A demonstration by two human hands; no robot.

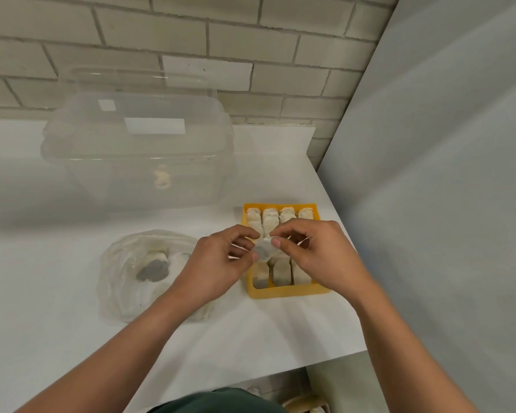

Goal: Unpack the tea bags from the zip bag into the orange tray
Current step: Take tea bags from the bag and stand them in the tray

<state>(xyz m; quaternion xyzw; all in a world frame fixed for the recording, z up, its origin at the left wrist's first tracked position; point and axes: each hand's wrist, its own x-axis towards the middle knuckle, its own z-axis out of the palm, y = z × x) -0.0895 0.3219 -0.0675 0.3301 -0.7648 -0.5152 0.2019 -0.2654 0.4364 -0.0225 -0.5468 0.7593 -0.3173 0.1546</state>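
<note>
Tea bag [264, 251], single, pinched by left hand [218, 263] and right hand [313, 251], one orange tray [286, 292], one zip bag [125, 281]

The zip bag [122, 293] lies left of the tray [286, 292] on the table [42, 293], box [137, 162] behind the bag.

Left hand [218, 263], right hand [316, 251] close together, forearms outstretched; fingers [276, 242] pinch tea bag [263, 251].

A plain indoor utility workspace, of what kind I cannot tell: a white countertop [72, 338] meets a pale painted brick wall [251, 40] at twelve o'clock, a grey panel [444, 174] at three o'clock, a clear plastic storage box [137, 162] at eleven o'clock.
</note>
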